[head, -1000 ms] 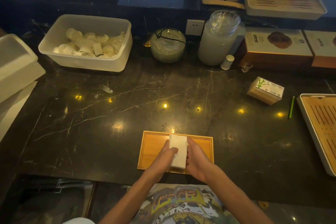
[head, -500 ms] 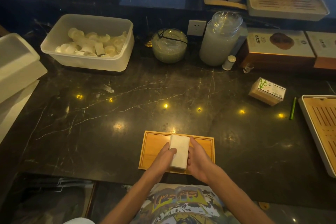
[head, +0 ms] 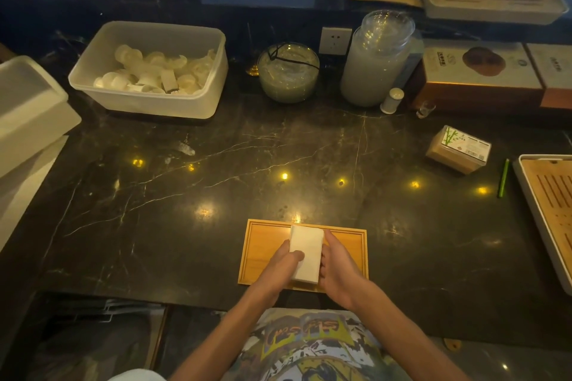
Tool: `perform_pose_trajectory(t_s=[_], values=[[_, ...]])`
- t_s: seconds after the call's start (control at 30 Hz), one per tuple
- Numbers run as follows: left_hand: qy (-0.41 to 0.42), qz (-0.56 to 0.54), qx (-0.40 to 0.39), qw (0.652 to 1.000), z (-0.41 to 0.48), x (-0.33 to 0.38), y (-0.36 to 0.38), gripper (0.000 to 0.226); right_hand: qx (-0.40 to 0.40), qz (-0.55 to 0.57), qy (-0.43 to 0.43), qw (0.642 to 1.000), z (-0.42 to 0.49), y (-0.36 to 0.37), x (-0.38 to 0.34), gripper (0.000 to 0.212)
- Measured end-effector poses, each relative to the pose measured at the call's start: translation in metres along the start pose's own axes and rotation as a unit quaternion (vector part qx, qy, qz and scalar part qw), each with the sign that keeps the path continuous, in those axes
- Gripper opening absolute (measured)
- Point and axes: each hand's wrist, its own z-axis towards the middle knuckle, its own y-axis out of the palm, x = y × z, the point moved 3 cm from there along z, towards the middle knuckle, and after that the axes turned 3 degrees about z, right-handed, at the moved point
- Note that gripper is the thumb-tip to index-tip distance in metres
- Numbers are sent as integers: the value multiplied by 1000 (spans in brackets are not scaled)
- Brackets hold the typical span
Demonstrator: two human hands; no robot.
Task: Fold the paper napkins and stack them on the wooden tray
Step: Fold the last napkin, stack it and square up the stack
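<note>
Folded napkin stack [head: 306,252] sits on wooden tray [head: 266,244], worktop [head: 185,195] near edge at 6 o'clock. Left hand [head: 280,266] pinches stack's left side, thumb on top. Right hand [head: 339,266] fingers [head: 329,241] pressed together along its right side. Napkin pack [head: 458,148] at 2 o'clock.

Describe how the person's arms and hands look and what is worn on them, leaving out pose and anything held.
Both forearms are bare from the bottom edge of the picture to the wrists: no sleeves, gloves, watch, bracelets or rings can be seen on the left hand or the right hand. The only clothing in view is a graphic-print T-shirt with yellow, green and white lettering and patterns, below the arms.
</note>
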Motion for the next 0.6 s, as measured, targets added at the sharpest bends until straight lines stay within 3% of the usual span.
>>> perform_pose_trajectory(t_s=[0.13, 0.2, 0.23, 0.27, 0.3, 0.37, 0.43, 0.6], values=[[3, 27, 17, 999, 0, 2, -6, 38, -2, 5, 12, 1000, 3, -8, -4, 59], [20, 75, 110, 991, -2, 5, -24, 41, 41, -55, -23, 997, 0, -22, -9, 54], [30, 103, 170, 980, -4, 5, -36, 41, 79, -145, -71, 984, -3, -33, -13, 48], [41, 134, 224, 964, -6, 5, -48, 40, 138, -261, -138, 945, -6, -46, -18, 41], [51, 171, 269, 946, -8, 4, -59, 37, 202, -371, -212, 881, -10, -59, -24, 36], [51, 254, 321, 911, -10, -3, -76, 35, 293, -463, -289, 785, -19, -79, -31, 34], [24, 302, 321, 897, -7, -14, -86, 39, 325, -495, -278, 756, -17, -98, -33, 39], [-21, 260, 239, 935, 2, -31, -83, 37, 209, -401, -163, 877, -5, -108, -21, 46]])
